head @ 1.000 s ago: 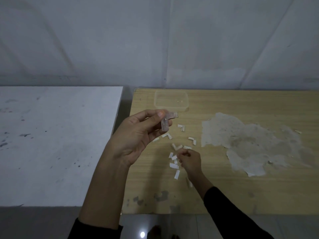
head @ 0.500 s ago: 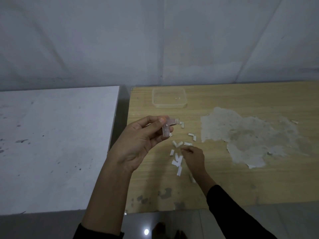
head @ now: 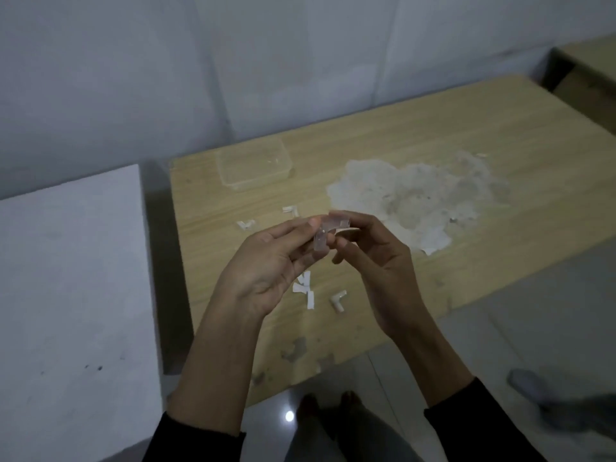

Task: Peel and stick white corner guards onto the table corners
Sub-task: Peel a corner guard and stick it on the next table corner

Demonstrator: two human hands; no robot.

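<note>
Both hands are raised above the wooden table (head: 466, 135). My left hand (head: 266, 265) pinches a translucent L-shaped corner guard (head: 328, 230) between thumb and fingers. My right hand (head: 376, 258) meets it from the right, its fingertips pinching the guard's upper arm and a curled white backing strip (head: 346, 231) that sticks out from it. More corner guards lie on the table: one (head: 338, 300) below my hands, two (head: 291, 210) (head: 246, 225) beyond them. Peeled white backing strips (head: 305, 288) lie below my left hand.
A clear plastic container (head: 253, 166) stands at the table's far left. A large patch of torn veneer (head: 416, 198) marks the tabletop. A white table (head: 66, 278) stands to the left across a narrow gap. A second wooden table (head: 590, 58) sits at far right.
My right hand has risen from the strips on the table and joined the left hand at the held guard. The camera has tilted and shifted, so the table now appears slanted.
</note>
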